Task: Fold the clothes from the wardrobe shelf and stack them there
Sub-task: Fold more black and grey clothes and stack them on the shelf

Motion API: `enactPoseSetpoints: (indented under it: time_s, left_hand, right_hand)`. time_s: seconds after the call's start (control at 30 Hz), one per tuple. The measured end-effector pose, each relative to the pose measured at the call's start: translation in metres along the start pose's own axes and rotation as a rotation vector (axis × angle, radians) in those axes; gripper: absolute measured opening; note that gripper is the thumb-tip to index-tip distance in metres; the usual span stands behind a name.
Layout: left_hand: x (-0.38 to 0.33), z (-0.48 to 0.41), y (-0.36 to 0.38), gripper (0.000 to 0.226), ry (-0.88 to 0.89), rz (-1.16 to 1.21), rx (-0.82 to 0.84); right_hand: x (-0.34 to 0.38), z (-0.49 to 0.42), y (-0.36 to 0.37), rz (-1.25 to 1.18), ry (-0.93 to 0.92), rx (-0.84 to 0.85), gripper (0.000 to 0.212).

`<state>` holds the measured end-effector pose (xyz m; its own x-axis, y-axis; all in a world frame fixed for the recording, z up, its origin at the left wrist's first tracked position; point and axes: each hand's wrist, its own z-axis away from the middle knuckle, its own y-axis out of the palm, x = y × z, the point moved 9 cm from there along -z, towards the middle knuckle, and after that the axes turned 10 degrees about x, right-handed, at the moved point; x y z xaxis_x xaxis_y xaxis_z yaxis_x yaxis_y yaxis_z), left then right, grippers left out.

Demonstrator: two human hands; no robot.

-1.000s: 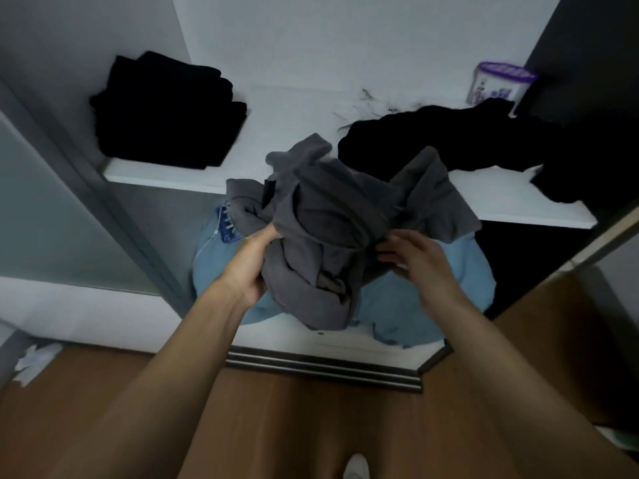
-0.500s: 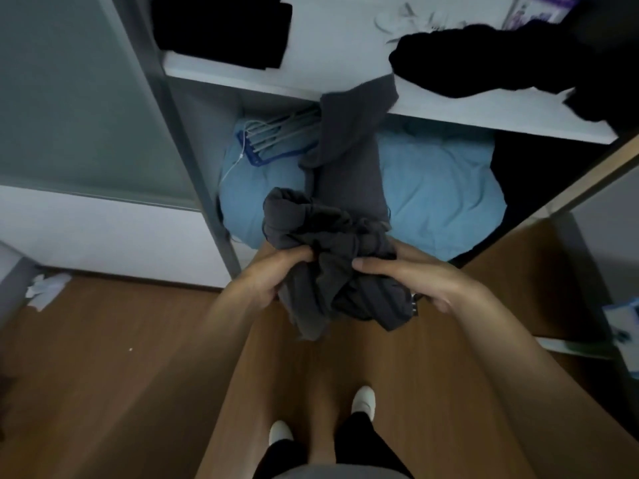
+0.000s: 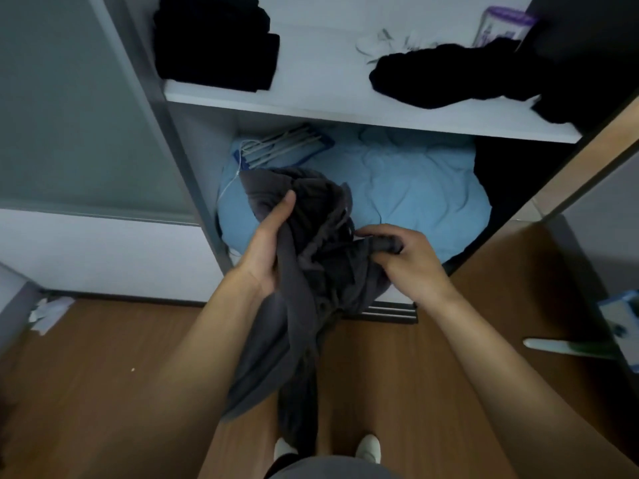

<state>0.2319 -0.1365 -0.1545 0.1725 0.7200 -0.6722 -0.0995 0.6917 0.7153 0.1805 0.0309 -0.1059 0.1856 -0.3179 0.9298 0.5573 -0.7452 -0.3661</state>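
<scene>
A crumpled dark grey garment [image 3: 311,288] is held in front of the open wardrobe, below the white shelf [image 3: 345,114] and over the wooden floor [image 3: 103,375], its loose end hanging toward the person's feet. The left hand [image 3: 268,247] grips its left side, thumb laid across the cloth and fingers hidden beneath it. The right hand [image 3: 404,262] has its fingers curled round a bunched edge on the right. On the shelf, a folded black stack [image 3: 214,43] sits far left and loose black clothes [image 3: 449,74] lie to the right. Blue bedding [image 3: 415,188] fills the compartment below.
</scene>
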Motion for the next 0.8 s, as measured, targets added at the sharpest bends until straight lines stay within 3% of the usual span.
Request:
enactPoseSetpoints:
  time_s: [0.17, 0.3, 0.4, 0.47, 0.57, 0.67, 0.73, 0.8]
  left_hand:
    - [-0.019, -0.001, -0.027, 0.045, 0.106, 0.019, -0.149]
    - [-0.034, 0.007, -0.059, 0.036, 0.127, -0.111, -0.325]
    - [-0.038, 0.009, -0.067, 0.052, 0.135, -0.173, -0.419]
    - [-0.035, 0.008, -0.065, 0.055, 0.138, -0.156, -0.437]
    - [-0.037, 0.002, -0.05, 0.049, 0.179, -0.095, -0.395]
    - [-0.039, -0.006, -0.03, 0.044, 0.178, -0.094, -0.359]
    - [-0.037, -0.01, -0.02, 0.039, 0.174, -0.118, -0.366]
    - [-0.035, -0.011, -0.018, 0.037, 0.16, -0.144, -0.388]
  right_hand:
    - [-0.027, 0.007, -0.065, -0.637, -0.047, -0.294, 0.042]
    - [-0.027, 0.006, -0.104, -0.673, -0.123, -0.327, 0.049]
    - [-0.018, 0.006, -0.115, -0.564, -0.182, -0.303, 0.045]
    - [-0.012, 0.004, -0.11, -0.447, -0.171, -0.158, 0.045]
    - [-0.021, 0.004, -0.083, -0.029, 0.013, 0.239, 0.049]
    - [-0.066, 0.02, -0.053, 0.378, 0.29, 0.618, 0.039]
    - [-0.09, 0.025, -0.049, 0.577, 0.385, 0.664, 0.027]
    - [-0.094, 0.016, -0.059, 0.647, 0.323, 0.498, 0.028]
